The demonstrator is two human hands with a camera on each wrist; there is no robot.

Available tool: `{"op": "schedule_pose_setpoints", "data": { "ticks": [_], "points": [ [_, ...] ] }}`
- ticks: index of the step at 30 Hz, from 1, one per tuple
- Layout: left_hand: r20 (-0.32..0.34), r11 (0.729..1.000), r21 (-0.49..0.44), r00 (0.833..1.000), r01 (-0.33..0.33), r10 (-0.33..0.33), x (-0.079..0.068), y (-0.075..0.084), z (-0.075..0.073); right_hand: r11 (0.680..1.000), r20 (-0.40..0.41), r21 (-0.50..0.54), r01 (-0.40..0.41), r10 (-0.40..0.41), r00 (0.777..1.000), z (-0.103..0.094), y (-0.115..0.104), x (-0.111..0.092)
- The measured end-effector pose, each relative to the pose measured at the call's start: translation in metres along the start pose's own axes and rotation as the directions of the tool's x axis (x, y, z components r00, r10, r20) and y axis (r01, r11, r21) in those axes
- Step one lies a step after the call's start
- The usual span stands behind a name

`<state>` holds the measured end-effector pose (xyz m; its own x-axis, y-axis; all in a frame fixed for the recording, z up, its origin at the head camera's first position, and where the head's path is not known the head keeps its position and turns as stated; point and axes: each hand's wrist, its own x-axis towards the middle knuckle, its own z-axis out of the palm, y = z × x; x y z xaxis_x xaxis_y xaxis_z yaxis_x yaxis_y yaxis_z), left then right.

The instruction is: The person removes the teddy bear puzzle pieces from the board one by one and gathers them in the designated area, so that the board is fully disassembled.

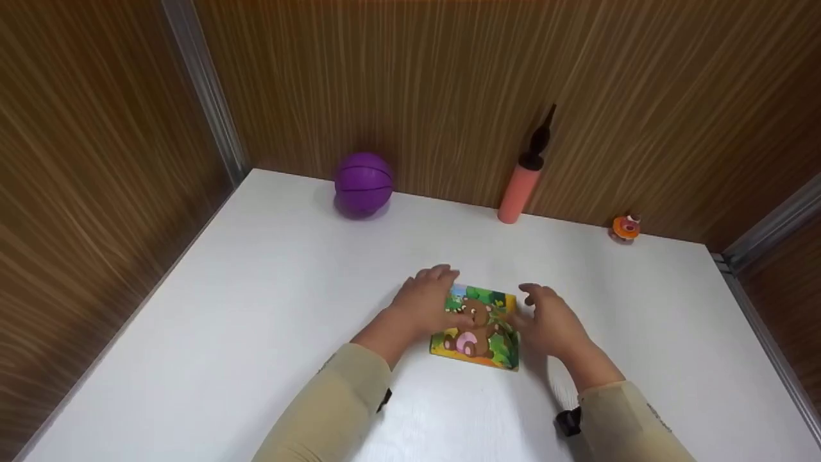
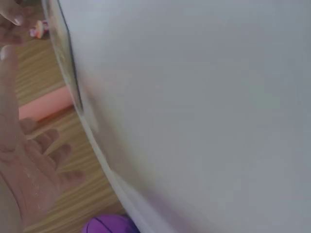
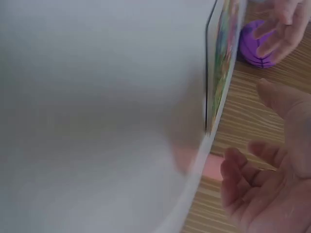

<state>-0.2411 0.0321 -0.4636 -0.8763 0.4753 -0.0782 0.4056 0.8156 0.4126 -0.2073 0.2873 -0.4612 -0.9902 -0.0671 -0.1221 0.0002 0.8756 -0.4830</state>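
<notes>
A flat square picture board [image 1: 471, 346] with a cartoon brown bear lies on the white table, its far side angled slightly. In the right wrist view the board [image 3: 221, 63] appears nearly edge-on. My left hand [image 1: 424, 305] is over its left edge, fingers spread and thumb reaching across the picture. On the other side, my right hand [image 1: 548, 324] is at the right edge, thumb over the picture and fingers loosely bent. Both wrist views show the palms of the left hand [image 2: 34, 170] and right hand [image 3: 272, 189] with nothing in them.
At the back of the white table [image 1: 269, 269] stand a purple ball [image 1: 363, 184], an upright pink hand pump [image 1: 521, 189] with a black nozzle, and a small orange-and-red toy figure [image 1: 626, 228]. Wood-grain panels [image 1: 436, 83] rise behind and at both sides.
</notes>
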Motion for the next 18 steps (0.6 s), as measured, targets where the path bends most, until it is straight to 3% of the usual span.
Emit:
{"op": "schedule_pose_setpoints", "data": {
  "ticks": [4,8,15,18],
  "points": [
    [0.052,0.999,-0.047,0.999,-0.015,0.017,0.001,0.008,0.004,0.992,0.018,0.123,-0.039,0.037,0.999,0.006,0.000,0.003],
    [0.061,0.997,-0.077,0.998,-0.017,0.022,0.001,0.012,0.007,0.974,0.011,0.210,-0.086,0.086,0.996,0.012,-0.001,0.005],
    [0.048,0.985,-0.172,0.999,0.010,-0.002,0.002,0.014,0.011,0.955,0.008,0.276,-0.111,0.113,0.994,0.019,0.001,0.006],
    [0.044,0.968,-0.249,0.998,0.043,-0.033,0.002,0.015,0.011,0.945,0.017,0.302,-0.123,0.123,0.992,0.020,0.001,0.006]
  ]
}}
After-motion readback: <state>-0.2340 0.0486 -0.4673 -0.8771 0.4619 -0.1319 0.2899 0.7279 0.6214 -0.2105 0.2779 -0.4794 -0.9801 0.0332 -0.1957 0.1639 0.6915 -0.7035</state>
